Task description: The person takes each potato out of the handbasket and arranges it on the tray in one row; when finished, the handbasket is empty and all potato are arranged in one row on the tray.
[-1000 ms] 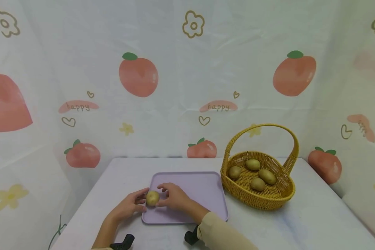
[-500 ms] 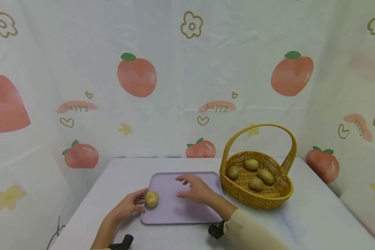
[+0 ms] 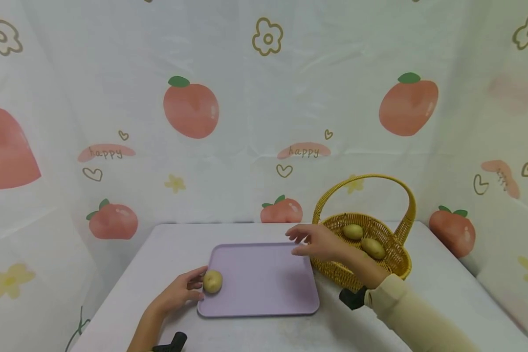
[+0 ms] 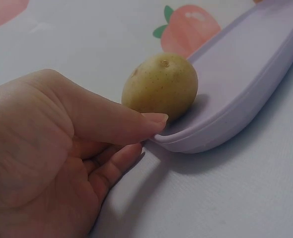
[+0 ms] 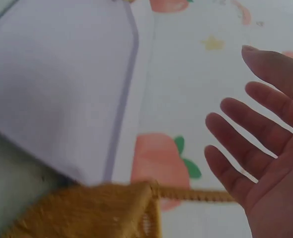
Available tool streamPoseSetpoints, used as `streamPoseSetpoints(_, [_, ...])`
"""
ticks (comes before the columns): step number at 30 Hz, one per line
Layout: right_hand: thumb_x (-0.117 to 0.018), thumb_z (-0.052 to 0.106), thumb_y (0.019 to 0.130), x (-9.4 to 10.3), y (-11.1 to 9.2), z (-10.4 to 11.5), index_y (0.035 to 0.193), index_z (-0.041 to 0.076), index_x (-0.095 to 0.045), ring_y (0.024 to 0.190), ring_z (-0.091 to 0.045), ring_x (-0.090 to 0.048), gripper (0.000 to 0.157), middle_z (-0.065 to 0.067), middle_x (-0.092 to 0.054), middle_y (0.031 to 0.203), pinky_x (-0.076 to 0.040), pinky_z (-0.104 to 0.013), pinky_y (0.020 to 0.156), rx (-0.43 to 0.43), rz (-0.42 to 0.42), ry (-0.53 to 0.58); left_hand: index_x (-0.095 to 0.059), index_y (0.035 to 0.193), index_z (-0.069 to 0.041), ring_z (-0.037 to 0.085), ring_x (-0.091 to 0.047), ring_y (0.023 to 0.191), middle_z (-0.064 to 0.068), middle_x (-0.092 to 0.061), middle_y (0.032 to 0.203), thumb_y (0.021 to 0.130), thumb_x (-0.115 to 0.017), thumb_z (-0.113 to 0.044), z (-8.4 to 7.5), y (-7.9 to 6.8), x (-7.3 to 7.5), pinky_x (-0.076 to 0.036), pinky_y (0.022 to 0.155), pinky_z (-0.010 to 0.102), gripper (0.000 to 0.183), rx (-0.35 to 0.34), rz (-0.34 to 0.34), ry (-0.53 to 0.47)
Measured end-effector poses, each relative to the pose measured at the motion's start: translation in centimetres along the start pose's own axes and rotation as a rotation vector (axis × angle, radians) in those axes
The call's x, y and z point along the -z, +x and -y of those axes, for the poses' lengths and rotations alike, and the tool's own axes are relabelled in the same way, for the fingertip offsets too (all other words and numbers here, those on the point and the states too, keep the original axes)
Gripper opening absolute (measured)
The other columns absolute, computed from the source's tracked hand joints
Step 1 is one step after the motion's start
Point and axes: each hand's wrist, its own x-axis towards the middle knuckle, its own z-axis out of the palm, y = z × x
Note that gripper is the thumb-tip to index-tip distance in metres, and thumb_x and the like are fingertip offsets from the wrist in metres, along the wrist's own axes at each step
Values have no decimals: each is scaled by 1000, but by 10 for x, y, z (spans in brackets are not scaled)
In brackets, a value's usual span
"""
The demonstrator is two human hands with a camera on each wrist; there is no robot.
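Note:
My left hand (image 3: 178, 293) is at the tray's left edge. In the left wrist view its thumb lies over the rim of the lilac tray (image 4: 236, 106), with curled fingers below, pinching it. A round yellow-brown potato (image 3: 212, 282) sits on the tray just inside that edge, beside the thumb. My right hand (image 3: 319, 242) hovers by the tray's back right corner, in front of the wicker basket (image 3: 339, 276). Its fingers are spread and hold nothing, as the right wrist view shows. Two potatoes, one at the back (image 3: 353, 231), show in the basket; the forearm hides part of its inside.
The basket's tall arched handle (image 3: 365, 176) rises behind the right forearm. A white table (image 3: 176, 244) carries tray and basket. Behind hangs a white curtain (image 3: 229, 186) printed with fruit and flowers. A black wrist mount (image 3: 353, 298) sits under the right wrist.
My right hand has moved from beside the potato, across the tray to the right, up to the basket. The potato stays at the tray's left edge, and my left hand has barely moved.

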Motion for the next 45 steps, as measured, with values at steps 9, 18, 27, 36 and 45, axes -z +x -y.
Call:
streamPoseSetpoints(9, [-72, 19, 88, 57, -14, -28, 117, 4, -66, 95, -23, -64, 34, -9, -69, 103, -53, -38, 82, -66, 60, -23, -33, 142, 16, 42, -55, 114, 33, -50, 131, 76, -72, 1, 2, -1, 1, -46, 97, 46, 78, -1, -6, 5])
streamPoseSetpoints(18, [-68, 19, 90, 86, -26, -71, 119, -3, -63, 103, -29, -64, 36, -17, -68, 110, -51, -46, 89, -193, 19, -26, -33, 142, 16, 43, -54, 114, 33, -50, 130, 76, -72, 2, 1, -2, -1, -45, 97, 50, 78, 1, -13, 0])
streamPoseSetpoints(27, [-65, 22, 94, 85, -36, -113, 125, -7, -57, 111, -43, -56, 43, -27, -61, 119, -48, -55, 89, -363, -62, -6, -32, 142, 16, 44, -53, 116, 34, -48, 133, 77, -72, 0, 3, -1, -1, -46, 98, 46, 77, -15, -3, -14])
streamPoseSetpoints(36, [-64, 13, 92, 77, -42, -143, 126, -8, -54, 111, -47, -52, 41, -32, -54, 124, -48, -53, 87, -499, -94, 38, -32, 143, 15, 43, -53, 117, 34, -44, 136, 77, -71, 0, 4, 1, 0, -47, 97, 42, 77, -17, -2, -22])
streamPoseSetpoints(45, [-61, 1, 88, 58, -45, -153, 126, -3, -57, 110, -34, -47, 39, -22, -54, 124, -41, -44, 92, -564, -66, 191, -32, 142, 16, 45, -52, 117, 34, -47, 133, 78, -70, 1, 3, 0, 0, -47, 97, 45, 76, -23, 1, -17])
